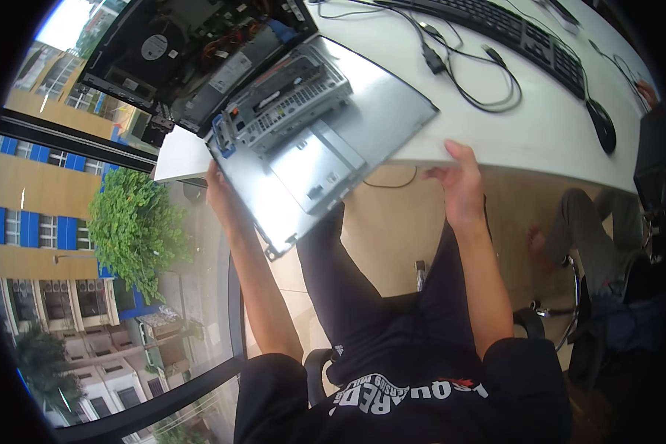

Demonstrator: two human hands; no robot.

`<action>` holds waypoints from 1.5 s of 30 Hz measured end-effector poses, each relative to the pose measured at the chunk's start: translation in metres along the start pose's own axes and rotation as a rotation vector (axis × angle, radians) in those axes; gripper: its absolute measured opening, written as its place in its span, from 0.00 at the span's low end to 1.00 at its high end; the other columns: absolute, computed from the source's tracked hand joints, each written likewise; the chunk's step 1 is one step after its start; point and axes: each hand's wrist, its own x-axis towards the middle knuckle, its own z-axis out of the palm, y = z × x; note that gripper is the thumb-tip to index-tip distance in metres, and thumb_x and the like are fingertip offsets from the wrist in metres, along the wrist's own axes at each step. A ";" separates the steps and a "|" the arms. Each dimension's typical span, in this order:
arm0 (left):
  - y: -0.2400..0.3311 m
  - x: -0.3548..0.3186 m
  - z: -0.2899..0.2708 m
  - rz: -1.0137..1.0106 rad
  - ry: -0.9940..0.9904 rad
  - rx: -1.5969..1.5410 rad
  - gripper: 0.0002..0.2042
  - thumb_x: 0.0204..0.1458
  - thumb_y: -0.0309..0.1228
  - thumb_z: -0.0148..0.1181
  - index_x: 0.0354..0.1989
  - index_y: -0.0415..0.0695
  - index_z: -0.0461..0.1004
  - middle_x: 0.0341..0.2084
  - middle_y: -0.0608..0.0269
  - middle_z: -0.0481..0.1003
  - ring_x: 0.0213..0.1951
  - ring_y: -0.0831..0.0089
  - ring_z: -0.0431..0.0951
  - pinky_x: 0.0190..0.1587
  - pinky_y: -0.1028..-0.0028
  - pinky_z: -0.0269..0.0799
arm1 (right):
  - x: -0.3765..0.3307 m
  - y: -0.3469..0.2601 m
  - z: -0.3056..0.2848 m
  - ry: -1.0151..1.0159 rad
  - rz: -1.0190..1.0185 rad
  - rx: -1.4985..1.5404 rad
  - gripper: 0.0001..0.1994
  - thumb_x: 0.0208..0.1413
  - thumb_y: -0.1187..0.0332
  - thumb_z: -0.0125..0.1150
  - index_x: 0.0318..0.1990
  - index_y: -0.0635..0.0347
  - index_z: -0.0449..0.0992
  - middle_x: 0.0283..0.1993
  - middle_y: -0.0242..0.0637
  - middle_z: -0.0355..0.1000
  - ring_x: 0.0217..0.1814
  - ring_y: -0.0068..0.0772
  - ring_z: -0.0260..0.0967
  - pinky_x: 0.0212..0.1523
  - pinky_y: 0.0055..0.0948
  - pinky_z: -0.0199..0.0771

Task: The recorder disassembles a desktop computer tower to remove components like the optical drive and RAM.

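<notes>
I hold a flat silver metal computer panel (381,111) with a drive cage (288,96) mounted on it, tilted over the edge of a white desk (540,126). My left hand (216,186) grips the panel's left edge from below, mostly hidden behind it. At the panel's right edge my right hand (459,181) grips it, thumb on top. An open black computer case (192,52) with a fan and cables lies on the desk just beyond the panel.
A black keyboard (510,33), a black mouse (603,126) and loose black cables (466,81) lie on the desk to the right. A large window (89,244) is on my left. Another person's legs (584,229) and chair are at the right, under the desk.
</notes>
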 end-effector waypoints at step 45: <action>0.132 0.109 -0.016 0.657 0.445 -0.072 0.16 0.68 0.37 0.46 0.45 0.38 0.77 0.37 0.59 0.81 0.42 0.71 0.80 0.45 0.71 0.72 | 0.130 -0.102 0.241 -1.096 -0.500 -1.703 0.09 0.57 0.67 0.65 0.40 0.61 0.86 0.35 0.40 0.83 0.31 0.40 0.79 0.34 0.34 0.78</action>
